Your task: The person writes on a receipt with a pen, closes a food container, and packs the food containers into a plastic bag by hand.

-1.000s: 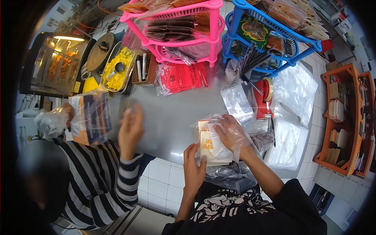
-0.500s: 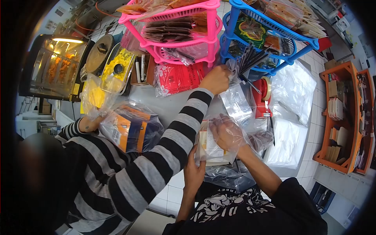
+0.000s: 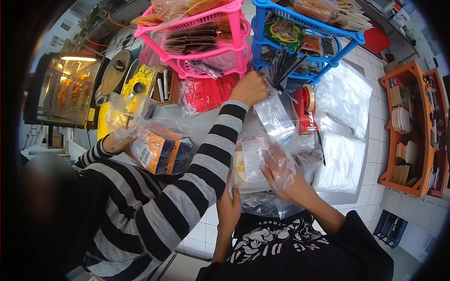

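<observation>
A clear plastic bag (image 3: 243,140) sits around a pale food box with a printed paper slip (image 3: 254,159) on its top. My right hand (image 3: 280,171) is inside the bag at the box's right side, with the fingers bent against the slip and box; whether it grips them is unclear. My left hand (image 3: 229,203) holds the near left edge of the box and bag, its fingertips partly hidden. Just beyond lies a stack of clear packets (image 3: 274,119). A red tape dispenser (image 3: 307,110) stands to the right.
A co-worker's striped sleeve (image 3: 201,164) crosses close on my left; their hand (image 3: 250,89) reaches black straws (image 3: 283,70). Their other hand holds a bagged orange-and-blue box (image 3: 161,152). Pink rack (image 3: 241,54) and blue rack (image 3: 335,63) stand behind. Plastic bags (image 3: 340,164) lie right.
My right hand has moved slightly right and nearer me inside the bag, uncovering more of the slip. The co-worker's bagged box is a little higher in view. The view has shifted slightly.
</observation>
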Demonstrator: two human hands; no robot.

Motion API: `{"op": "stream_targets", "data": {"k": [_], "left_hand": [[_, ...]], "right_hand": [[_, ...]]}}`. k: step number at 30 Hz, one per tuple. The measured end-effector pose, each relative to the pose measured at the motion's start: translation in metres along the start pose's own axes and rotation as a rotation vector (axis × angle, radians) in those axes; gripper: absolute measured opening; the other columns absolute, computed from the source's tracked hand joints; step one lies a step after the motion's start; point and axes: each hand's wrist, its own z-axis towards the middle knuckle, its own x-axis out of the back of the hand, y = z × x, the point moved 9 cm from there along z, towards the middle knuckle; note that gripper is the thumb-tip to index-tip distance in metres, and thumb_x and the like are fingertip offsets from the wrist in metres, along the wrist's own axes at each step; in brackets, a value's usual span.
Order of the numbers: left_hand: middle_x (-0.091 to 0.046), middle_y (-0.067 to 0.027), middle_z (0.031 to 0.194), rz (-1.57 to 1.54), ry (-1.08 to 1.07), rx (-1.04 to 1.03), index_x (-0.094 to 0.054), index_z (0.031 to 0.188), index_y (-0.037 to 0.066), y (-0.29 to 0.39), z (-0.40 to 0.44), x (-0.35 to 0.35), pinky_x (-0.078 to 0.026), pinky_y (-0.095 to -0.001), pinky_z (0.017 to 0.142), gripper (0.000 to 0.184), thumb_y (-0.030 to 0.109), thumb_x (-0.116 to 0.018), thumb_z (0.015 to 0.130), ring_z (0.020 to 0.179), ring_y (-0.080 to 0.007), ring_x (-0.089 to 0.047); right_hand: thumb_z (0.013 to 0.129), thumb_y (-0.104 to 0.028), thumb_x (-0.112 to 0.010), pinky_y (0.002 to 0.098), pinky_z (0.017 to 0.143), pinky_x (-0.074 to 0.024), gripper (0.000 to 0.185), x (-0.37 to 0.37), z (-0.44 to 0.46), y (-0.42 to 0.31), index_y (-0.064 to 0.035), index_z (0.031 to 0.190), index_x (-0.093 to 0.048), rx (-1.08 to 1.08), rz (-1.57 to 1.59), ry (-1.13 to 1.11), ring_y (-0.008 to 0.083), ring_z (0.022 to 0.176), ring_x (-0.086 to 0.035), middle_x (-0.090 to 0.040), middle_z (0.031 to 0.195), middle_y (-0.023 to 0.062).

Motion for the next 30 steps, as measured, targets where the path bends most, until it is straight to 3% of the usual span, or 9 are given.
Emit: {"op": "stream_targets", "data": {"k": [3, 7, 10, 13, 16, 22, 25, 28, 30], "left_hand": [[-0.052, -0.0269, 0.131, -0.101, 0.022, 0.096, -0.042, 0.137, -0.003, 0.005, -0.009, 0.004, -0.031, -0.0420, 0.108, 0.049, -0.003, -0.048, 0.088, 0.129, -0.0406, -0.044], [-0.054, -0.0247, 0.129, 0.108, 0.168, -0.351, -0.047, 0.134, 0.002, 0.064, -0.004, 0.009, -0.025, -0.0481, 0.112, 0.047, -0.003, -0.050, 0.087, 0.132, -0.0411, -0.040], [-0.056, -0.0222, 0.127, 0.300, 0.104, -0.490, -0.055, 0.120, 0.002, 0.093, 0.003, 0.004, -0.022, -0.0521, 0.113, 0.032, 0.001, -0.054, 0.087, 0.132, -0.0402, -0.041], [-0.061, -0.0197, 0.117, 0.177, 0.032, -0.522, -0.058, 0.094, 0.001, 0.092, 0.010, 0.005, -0.022, -0.0548, 0.112, 0.009, 0.009, -0.059, 0.090, 0.126, -0.0395, -0.048], [-0.064, -0.0199, 0.112, -0.048, -0.044, -0.444, -0.060, 0.098, 0.000, 0.098, 0.014, 0.011, -0.027, -0.0517, 0.111, 0.014, 0.013, -0.057, 0.093, 0.118, -0.0389, -0.055], [-0.066, -0.0147, 0.107, -0.410, -0.272, -0.345, -0.055, 0.114, -0.002, 0.090, 0.019, 0.004, -0.040, -0.0365, 0.101, 0.027, 0.017, -0.057, 0.094, 0.105, -0.0249, -0.061], [-0.065, -0.0115, 0.103, -0.598, -0.344, -0.357, -0.052, 0.116, -0.001, 0.089, 0.010, 0.007, -0.044, -0.0333, 0.091, 0.031, 0.011, -0.061, 0.089, 0.099, -0.0174, -0.059], [-0.064, -0.0103, 0.100, -0.280, -0.242, -0.423, -0.050, 0.115, 0.000, 0.090, 0.009, 0.007, -0.047, -0.0293, 0.085, 0.034, 0.004, -0.064, 0.083, 0.097, -0.0144, -0.057], [-0.064, -0.0093, 0.100, -0.373, -0.222, -0.363, -0.051, 0.113, 0.000, 0.082, 0.011, 0.008, -0.047, -0.0277, 0.083, 0.034, 0.001, -0.065, 0.082, 0.096, -0.0126, -0.057]], "right_hand": [[0.086, -0.027, -0.062, 0.0519, 0.104, -0.0353, 0.060, 0.025, -0.051, -0.027, 0.0016, 0.136, -0.042, 0.054, -0.007, -0.258, 0.0420, 0.129, -0.041, -0.049, 0.128, 0.0289], [0.078, -0.019, -0.068, 0.0483, 0.097, -0.0394, 0.067, 0.026, -0.094, -0.027, -0.0039, 0.137, -0.042, 0.066, -0.192, -0.309, 0.0356, 0.123, -0.049, -0.055, 0.123, 0.0208], [0.077, -0.013, -0.064, 0.0419, 0.087, -0.0407, 0.054, 0.001, -0.110, 0.000, -0.0058, 0.130, -0.052, -0.012, -0.307, -0.553, 0.0274, 0.112, -0.054, -0.059, 0.110, 0.0135], [0.075, -0.005, -0.062, 0.0401, 0.081, -0.0389, 0.050, 0.028, -0.097, -0.018, -0.0071, 0.125, -0.057, 0.088, -0.199, -0.294, 0.0220, 0.094, -0.058, -0.060, 0.097, 0.0066], [0.075, 0.000, -0.060, 0.0377, 0.082, -0.0398, 0.043, 0.067, -0.077, -0.059, -0.0081, 0.117, -0.062, 0.281, -0.073, -0.033, 0.0226, 0.089, -0.059, -0.061, 0.096, 0.0059], [0.072, -0.001, -0.064, 0.0372, 0.083, -0.0448, 0.043, 0.073, -0.044, -0.089, -0.0095, 0.114, -0.061, 0.452, 0.066, 0.316, 0.0230, 0.095, -0.060, -0.061, 0.098, 0.0069], [0.073, -0.009, -0.066, 0.0417, 0.086, -0.0451, 0.045, 0.067, -0.025, -0.068, -0.0072, 0.117, -0.055, 0.279, 0.190, 0.346, 0.0278, 0.100, -0.060, -0.061, 0.104, 0.0106], [0.073, -0.009, -0.068, 0.0418, 0.087, -0.0464, 0.043, 0.068, -0.018, -0.051, -0.0038, 0.114, -0.053, 0.141, 0.320, 0.229, 0.0320, 0.098, -0.061, -0.061, 0.106, 0.0147], [0.078, -0.010, -0.064, 0.0411, 0.088, -0.0467, 0.039, 0.074, -0.023, -0.047, -0.0018, 0.114, -0.051, 0.141, 0.399, 0.041, 0.0329, 0.101, -0.060, -0.061, 0.107, 0.0162]]}}
